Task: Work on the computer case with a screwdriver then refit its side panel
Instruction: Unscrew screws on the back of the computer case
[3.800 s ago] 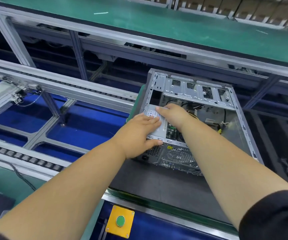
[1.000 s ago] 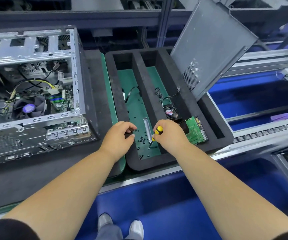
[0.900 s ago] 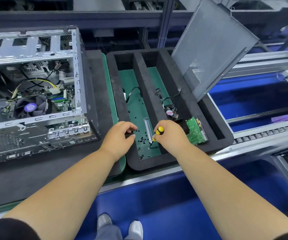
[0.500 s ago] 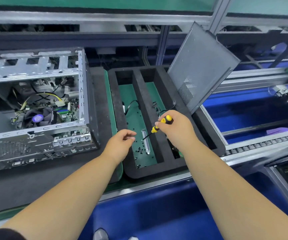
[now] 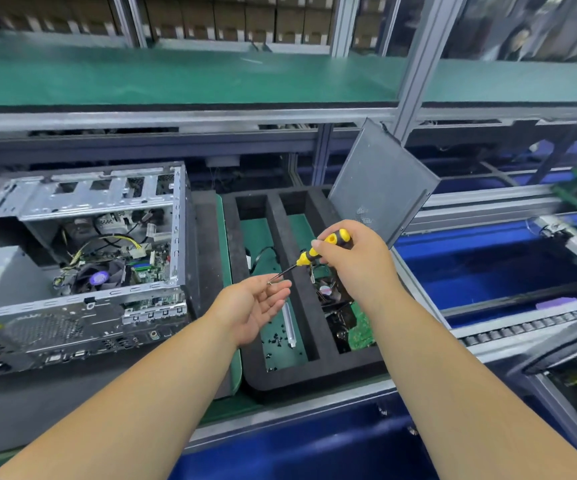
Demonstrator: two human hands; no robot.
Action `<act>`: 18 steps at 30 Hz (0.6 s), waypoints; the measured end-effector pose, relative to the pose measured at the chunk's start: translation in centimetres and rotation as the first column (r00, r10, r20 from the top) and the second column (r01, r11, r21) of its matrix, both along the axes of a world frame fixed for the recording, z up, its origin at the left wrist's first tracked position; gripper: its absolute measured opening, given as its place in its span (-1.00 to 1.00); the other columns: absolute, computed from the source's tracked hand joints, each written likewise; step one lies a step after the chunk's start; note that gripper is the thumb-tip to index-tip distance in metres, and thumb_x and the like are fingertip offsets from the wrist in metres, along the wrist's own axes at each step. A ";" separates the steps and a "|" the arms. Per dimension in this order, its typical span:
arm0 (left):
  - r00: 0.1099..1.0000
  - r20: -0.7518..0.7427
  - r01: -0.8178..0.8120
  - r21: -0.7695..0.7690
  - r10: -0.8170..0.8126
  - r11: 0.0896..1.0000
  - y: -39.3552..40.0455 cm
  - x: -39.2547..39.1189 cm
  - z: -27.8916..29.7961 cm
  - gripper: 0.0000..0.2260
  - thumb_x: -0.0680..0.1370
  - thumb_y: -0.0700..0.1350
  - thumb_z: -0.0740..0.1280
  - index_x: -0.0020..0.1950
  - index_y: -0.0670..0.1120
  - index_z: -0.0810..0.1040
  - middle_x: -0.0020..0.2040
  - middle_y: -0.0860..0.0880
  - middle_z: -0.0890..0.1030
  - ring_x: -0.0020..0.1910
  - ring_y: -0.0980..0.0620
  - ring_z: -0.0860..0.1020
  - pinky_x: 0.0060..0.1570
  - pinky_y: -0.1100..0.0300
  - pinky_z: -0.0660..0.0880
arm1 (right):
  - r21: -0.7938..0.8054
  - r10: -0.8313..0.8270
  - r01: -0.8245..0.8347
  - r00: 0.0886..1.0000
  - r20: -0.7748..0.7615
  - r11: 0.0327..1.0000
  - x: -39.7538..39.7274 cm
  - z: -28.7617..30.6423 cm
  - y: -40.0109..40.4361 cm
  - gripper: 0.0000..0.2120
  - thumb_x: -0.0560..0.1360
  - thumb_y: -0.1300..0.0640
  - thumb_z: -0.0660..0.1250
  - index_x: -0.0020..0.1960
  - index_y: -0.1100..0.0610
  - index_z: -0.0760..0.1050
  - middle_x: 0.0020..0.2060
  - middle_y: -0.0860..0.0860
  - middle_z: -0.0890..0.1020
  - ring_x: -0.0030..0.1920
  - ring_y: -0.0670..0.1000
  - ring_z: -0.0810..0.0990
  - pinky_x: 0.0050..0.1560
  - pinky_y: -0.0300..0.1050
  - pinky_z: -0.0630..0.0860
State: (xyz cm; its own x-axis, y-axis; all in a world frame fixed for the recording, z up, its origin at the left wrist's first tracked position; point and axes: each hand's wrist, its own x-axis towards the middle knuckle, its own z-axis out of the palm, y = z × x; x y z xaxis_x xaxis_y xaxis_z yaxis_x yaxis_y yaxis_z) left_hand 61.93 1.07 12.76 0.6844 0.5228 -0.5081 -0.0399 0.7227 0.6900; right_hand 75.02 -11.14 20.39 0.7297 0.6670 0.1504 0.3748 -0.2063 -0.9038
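computer case, side open, at the surface's left | side panel leaning in foam tray | right hand has lifted the screwdriver from the tray, clamped on it | left hand open, palm up, at the tip; screw likely being loaded

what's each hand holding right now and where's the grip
The right hand holds the screwdriver by its yellow-and-black handle. The left hand is open, palm up under the tip; a small screw there cannot be confirmed.
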 end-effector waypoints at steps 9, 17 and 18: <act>0.996 -0.019 -0.091 0.057 0.092 0.994 -0.1 -1.7 1.2 -0.90 0.60 -0.25 0.28 0.02 -0.21 0.59 -0.20 -0.10 0.70 -0.29 0.08 0.64 -0.28 0.27 0.59 | 0.043 0.033 -0.032 0.999 -0.030 0.999 -0.9 1.0 -0.2 -0.92 0.46 0.03 0.43 -0.20 -0.08 0.57 -0.32 -0.10 0.64 -0.18 0.02 0.67 -0.07 0.07 0.64; 0.996 0.010 -0.087 0.242 0.087 0.966 0.2 -4.1 1.7 -0.90 0.63 -0.25 0.24 0.07 -0.20 0.54 -0.17 -0.04 0.70 -0.27 0.14 0.64 -0.28 0.32 0.57 | 0.118 0.056 -0.050 0.997 -0.051 0.992 -2.4 1.5 0.3 -0.93 0.46 0.05 0.43 -0.18 -0.07 0.57 -0.28 -0.06 0.65 -0.22 -0.04 0.66 -0.13 -0.02 0.66; 0.997 0.014 -0.081 0.264 0.080 0.961 0.2 -4.6 1.8 -0.90 0.63 -0.24 0.24 0.06 -0.20 0.53 -0.17 -0.04 0.70 -0.26 0.15 0.64 -0.27 0.33 0.57 | 0.128 0.061 -0.054 0.997 -0.046 0.990 -2.6 1.6 0.4 -0.94 0.46 0.04 0.43 -0.18 -0.07 0.57 -0.28 -0.07 0.65 -0.24 -0.05 0.66 -0.15 -0.04 0.66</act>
State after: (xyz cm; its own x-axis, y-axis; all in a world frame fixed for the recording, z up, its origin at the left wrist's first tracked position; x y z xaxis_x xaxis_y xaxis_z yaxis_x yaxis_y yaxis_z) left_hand 57.35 1.24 14.52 0.6356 0.6918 -0.3426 -0.0930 0.5092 0.8556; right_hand 72.41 -10.78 22.02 0.6994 0.6858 0.2011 0.3367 -0.0681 -0.9391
